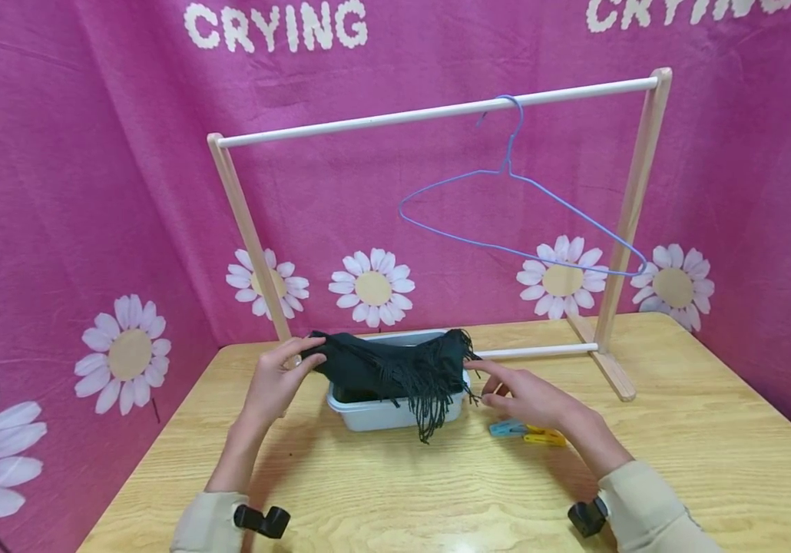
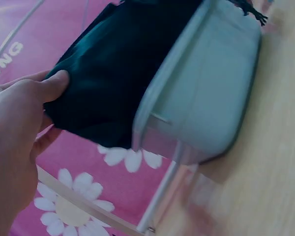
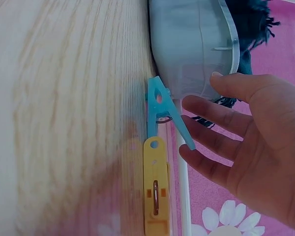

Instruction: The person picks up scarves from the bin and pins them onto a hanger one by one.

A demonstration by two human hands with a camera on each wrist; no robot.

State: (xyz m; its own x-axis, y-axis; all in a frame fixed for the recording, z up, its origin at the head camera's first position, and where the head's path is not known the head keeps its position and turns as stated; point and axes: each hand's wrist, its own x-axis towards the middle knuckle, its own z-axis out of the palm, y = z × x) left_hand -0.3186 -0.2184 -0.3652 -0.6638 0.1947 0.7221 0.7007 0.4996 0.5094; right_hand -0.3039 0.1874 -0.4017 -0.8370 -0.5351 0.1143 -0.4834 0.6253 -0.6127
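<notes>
A dark fringed scarf [image 1: 388, 365] lies bunched across a pale plastic basin [image 1: 385, 415], its tassels hanging over the front rim. My left hand [image 1: 278, 382] pinches the scarf's left end between thumb and fingers, raised beside the basin. In the left wrist view the cloth [image 2: 108, 73] stretches from those fingertips over the basin's edge. My right hand [image 1: 523, 393] is beside the basin's right end, near the fringe. The right wrist view shows its fingers [image 3: 214, 132] spread and loosely bent, with no cloth gripped between them.
A blue clothespin [image 1: 508, 428] and a yellow clothespin [image 1: 544, 437] lie on the wooden table [image 1: 395, 491], below the right hand. Behind stands a wooden rack [image 1: 633, 200] with a white bar [image 1: 368, 121]. A blue wire hanger [image 1: 451, 238] hangs from the bar's right half.
</notes>
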